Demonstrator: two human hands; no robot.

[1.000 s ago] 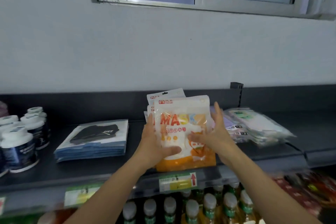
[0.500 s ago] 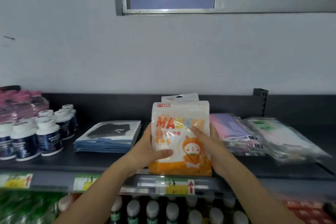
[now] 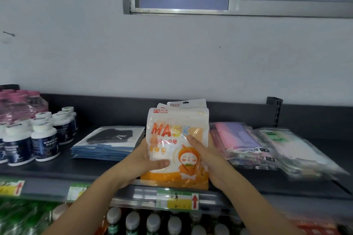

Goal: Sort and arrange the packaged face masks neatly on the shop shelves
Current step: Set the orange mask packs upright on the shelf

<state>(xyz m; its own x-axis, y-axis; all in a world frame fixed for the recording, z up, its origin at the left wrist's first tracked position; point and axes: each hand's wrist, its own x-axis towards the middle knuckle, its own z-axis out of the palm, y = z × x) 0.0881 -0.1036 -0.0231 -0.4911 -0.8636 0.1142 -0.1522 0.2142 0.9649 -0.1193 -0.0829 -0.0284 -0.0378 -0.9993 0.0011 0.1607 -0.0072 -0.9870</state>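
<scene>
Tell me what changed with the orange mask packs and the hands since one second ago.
The right hand, earlier with fingers stretched up beside the right edge, now clasps that edge of the orange mask packs. The rear packs, earlier offset leftward, now sit nearly squared behind the front one. Unchanged: the left hand grips the left side, thumb in front; the packs stand upright at the shelf edge.

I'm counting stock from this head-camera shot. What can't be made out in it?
All in the head view:
1. orange mask packs: the front one hides how many stand behind; only two more tops show.
2. left hand and right hand: fingers behind the packs are hidden.
3. price tag: handwriting blurred.
4. lower-shelf bottles: cut off by the bottom edge.
5. white-capped jars: label print too small.
</scene>
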